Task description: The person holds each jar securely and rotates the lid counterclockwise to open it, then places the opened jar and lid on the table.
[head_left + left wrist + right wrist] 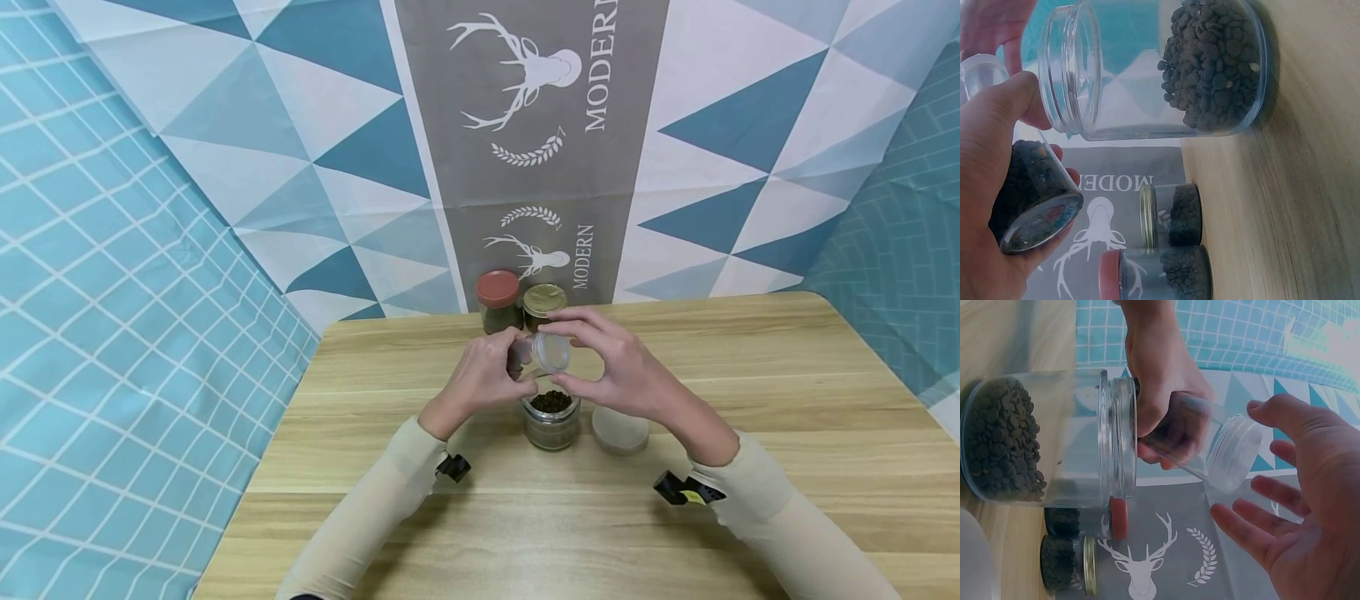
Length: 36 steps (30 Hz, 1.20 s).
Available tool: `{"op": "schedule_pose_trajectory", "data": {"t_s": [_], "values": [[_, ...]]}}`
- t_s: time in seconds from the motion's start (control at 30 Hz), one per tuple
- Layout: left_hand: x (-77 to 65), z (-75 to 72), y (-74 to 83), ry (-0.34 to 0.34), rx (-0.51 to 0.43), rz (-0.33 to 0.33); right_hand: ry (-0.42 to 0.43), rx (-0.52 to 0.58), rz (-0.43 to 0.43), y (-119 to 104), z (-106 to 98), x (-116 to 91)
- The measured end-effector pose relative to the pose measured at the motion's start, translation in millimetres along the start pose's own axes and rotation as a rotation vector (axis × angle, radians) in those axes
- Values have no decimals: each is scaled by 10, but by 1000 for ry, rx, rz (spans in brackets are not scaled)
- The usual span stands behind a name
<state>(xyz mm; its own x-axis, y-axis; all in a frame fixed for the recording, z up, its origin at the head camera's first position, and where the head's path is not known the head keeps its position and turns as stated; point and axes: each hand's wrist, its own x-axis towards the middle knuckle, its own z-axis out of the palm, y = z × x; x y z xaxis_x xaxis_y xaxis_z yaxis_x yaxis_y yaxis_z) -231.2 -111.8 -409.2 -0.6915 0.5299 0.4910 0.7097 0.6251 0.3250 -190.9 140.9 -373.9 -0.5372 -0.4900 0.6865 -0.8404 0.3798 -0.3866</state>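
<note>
In the head view my left hand grips a small clear jar above the table, tilted to the right. Dark pellets show through its glass in the left wrist view, and a translucent screw lid covers its mouth. My right hand is spread around that lid, thumb and fingers apart, with a small gap from it in the right wrist view. Directly below stands a large open glass jar, partly filled with dark flat pellets.
A pale round lid lies on the table right of the large jar. Behind, near the wall covering, stand a red-lidded jar and a gold-lidded jar, both with dark contents. The wooden table meets patterned cloth at its back edge.
</note>
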Motion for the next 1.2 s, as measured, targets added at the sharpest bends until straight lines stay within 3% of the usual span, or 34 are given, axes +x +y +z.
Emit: {"op": "schedule_pose_trajectory", "data": {"t_s": [0.23,0.37,0.7,1.2], "values": [[-1,-3,11,3,-3,1,22,111,216,-42,-16,7],[-1,-7,17,-5,-6,-9,23,127,287,-53,-17,12],[3,0,21,-6,0,4,21,134,311,-92,24,51],[20,18,28,-1,15,14,15,92,280,-135,96,90]]}}
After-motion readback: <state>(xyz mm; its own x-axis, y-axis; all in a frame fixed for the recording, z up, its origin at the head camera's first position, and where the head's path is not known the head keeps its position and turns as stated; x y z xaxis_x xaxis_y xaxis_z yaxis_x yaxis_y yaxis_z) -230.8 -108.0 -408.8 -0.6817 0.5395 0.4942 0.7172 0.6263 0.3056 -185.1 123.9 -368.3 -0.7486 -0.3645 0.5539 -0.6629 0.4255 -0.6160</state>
